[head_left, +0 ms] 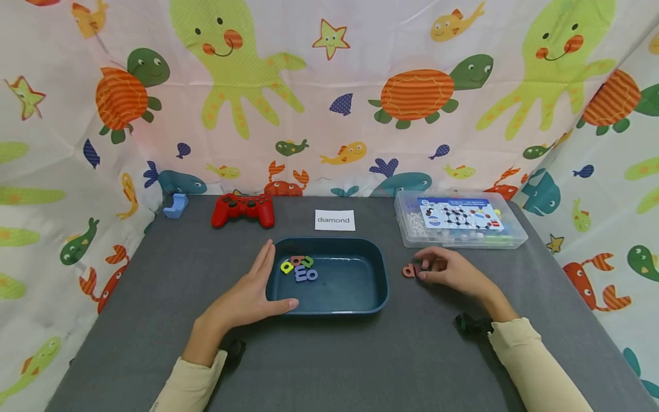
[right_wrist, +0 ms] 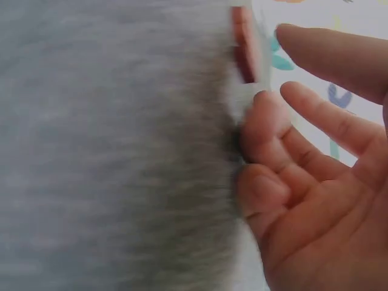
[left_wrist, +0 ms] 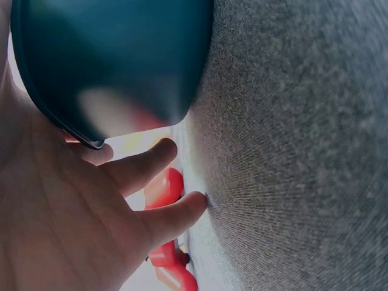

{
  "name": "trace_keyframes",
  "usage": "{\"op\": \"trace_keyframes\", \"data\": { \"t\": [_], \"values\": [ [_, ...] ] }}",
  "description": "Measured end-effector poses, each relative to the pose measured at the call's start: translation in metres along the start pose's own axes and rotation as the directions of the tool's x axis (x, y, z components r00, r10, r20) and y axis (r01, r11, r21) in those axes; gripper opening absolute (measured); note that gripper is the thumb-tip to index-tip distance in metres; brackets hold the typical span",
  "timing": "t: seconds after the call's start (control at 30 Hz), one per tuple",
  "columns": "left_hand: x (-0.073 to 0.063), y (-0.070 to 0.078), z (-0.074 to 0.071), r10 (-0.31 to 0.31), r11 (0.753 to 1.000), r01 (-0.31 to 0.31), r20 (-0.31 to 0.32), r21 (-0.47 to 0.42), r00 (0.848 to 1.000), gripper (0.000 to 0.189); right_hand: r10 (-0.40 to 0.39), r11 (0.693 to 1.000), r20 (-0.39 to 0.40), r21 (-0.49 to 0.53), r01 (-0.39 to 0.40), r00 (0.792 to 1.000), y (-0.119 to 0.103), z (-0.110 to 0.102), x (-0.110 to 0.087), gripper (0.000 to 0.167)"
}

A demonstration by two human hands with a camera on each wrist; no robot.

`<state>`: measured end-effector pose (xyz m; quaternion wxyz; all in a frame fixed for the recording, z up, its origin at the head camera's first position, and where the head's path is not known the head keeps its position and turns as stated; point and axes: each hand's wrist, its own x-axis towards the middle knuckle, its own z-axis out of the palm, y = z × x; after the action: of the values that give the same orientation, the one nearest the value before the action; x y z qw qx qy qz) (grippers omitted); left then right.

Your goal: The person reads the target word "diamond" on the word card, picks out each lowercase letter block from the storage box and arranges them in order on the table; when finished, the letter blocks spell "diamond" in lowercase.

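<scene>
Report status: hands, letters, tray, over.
Left hand open against tray. Right hand fingers at pink letter d. Four letters in tray. Nothing in the way.

The right hand (right_wrist: 315,182) is lying on its side against the gray mat (right_wrist: 115,151). Its fingers (right_wrist: 267,130) are bending a little, and their tips are touching the mat. A small red piece (right_wrist: 244,51) is sitting just past the fingertips. The picture is looking blurry, so its shape is staying unclear.

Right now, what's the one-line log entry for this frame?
left hand: rests against blue tray rim | right hand: touches pink letter d on grey table | tray: four foam letters
</scene>
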<state>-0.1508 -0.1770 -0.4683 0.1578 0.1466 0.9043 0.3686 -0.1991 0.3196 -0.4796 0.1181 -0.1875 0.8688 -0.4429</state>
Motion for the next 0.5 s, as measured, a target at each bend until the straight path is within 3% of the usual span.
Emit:
{"op": "trace_keyframes", "data": {
  "t": [0.2,0.37,0.5],
  "values": [
    [-0.001,0.000,-0.001,-0.002,1.000,0.002,0.000,-0.003,1.000,0.129,-0.066,0.997,-0.063,0.038,0.068,0.996,-0.040,-0.017,0.007,0.040],
    [-0.002,0.000,-0.003,-0.001,1.000,0.001,-0.005,-0.001,1.000,0.129,-0.178,0.984,-0.099,0.001,0.179,0.979,-0.092,-0.023,0.027,0.039],
    [-0.001,0.000,0.000,0.002,1.000,-0.002,-0.005,0.002,1.000,0.128,-0.276,0.960,-0.085,0.014,0.278,0.957,-0.125,-0.016,0.048,0.040]
  ]
}}
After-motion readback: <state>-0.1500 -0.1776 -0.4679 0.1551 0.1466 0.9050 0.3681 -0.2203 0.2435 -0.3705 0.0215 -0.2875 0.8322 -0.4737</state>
